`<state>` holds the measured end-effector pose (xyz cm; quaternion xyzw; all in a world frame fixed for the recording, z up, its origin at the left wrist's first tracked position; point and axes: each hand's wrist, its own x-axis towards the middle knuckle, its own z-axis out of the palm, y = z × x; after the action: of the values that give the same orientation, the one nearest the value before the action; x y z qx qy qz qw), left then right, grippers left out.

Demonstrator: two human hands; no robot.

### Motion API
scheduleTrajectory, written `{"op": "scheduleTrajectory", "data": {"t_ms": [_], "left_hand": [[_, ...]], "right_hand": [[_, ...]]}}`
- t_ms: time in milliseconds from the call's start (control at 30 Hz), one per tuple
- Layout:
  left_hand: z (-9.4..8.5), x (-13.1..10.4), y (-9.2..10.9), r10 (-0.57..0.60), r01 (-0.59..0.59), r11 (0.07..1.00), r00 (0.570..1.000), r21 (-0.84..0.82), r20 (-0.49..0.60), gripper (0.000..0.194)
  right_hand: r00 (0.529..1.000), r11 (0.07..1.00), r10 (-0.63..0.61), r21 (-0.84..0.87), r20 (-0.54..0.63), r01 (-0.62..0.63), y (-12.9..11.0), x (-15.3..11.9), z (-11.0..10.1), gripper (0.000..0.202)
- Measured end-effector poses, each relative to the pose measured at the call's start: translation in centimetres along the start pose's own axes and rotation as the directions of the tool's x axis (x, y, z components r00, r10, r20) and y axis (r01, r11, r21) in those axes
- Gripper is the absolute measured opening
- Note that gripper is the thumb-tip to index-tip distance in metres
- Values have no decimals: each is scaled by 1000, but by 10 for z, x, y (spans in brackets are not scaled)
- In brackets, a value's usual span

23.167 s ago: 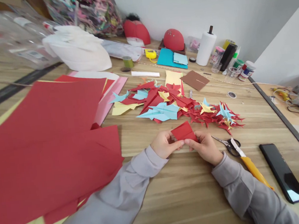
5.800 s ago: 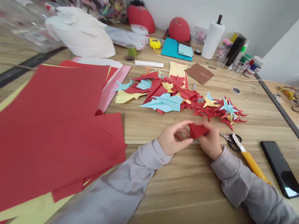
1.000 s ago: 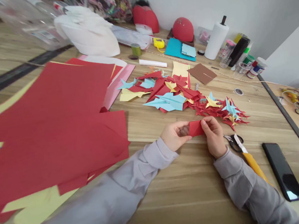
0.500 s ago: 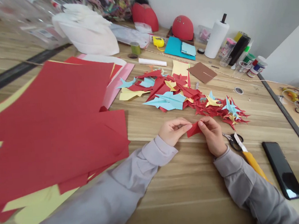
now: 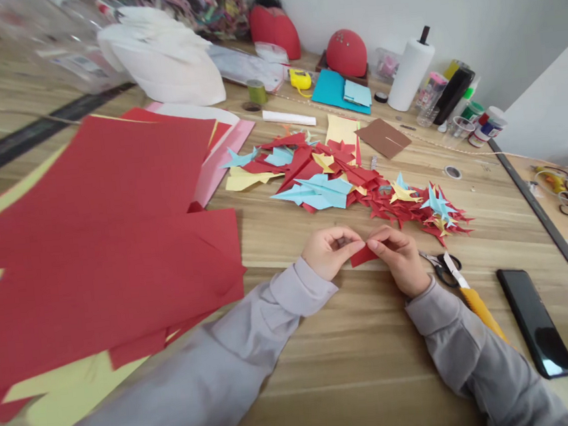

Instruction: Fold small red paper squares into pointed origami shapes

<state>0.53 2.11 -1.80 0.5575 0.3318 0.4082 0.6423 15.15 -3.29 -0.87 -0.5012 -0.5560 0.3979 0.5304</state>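
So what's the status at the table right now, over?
Left hand and right hand both pinch small red folded paper. Scissors lie just right. Nothing in between.

bare table (image 5: 328, 363) near, folded paper pile (image 5: 352, 186) beyond, scissors (image 5: 437, 266) right

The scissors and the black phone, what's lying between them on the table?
In the head view, a yellow-handled utility knife lies between the scissors and the black phone, its blade end resting on the scissors' handles.
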Motion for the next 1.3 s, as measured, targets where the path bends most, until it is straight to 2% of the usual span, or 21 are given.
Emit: {"op": "scheduleTrajectory", "data": {"t_ms": [233, 433, 633, 867, 967, 1067, 1167, 1300], "left_hand": [[2, -1, 3, -48, 48, 999, 998, -19, -30, 17], [1, -1, 4, -63, 62, 998, 997, -27, -51, 20], [1, 0, 5, -29, 27, 997, 999, -79, -22, 27], [4, -3, 4, -21, 21, 1000, 999, -6, 36, 17], [3, -3, 3, 31, -31, 999, 999, 14, 33, 17], [3, -2, 1, 21, -21, 1000, 1000, 9, 12, 22], [2, -1, 0, -14, 14, 1000, 999, -7, -45, 27], [2, 1, -1, -24, 18, 997, 997, -80, -75, 25]], "right_hand": [[998, 996, 55, 70, -30, -53, 0, -1, 0, 15], [992, 996, 66, 72, -107, -59, 5, 1, 0, 16], [995, 998, 52, 34, -86, -49, 2, 1, 0, 16], [996, 999, 41, 13, -74, -40, 0, 0, 1, 11], [997, 999, 37, 19, -74, -36, 0, 0, 2, 10], [996, 998, 42, 43, -83, -39, 0, 0, 2, 9], [990, 995, 56, 86, -127, -45, 2, 1, 2, 12], [972, 993, 52, 114, -231, -26, 5, 3, 0, 16]]}}
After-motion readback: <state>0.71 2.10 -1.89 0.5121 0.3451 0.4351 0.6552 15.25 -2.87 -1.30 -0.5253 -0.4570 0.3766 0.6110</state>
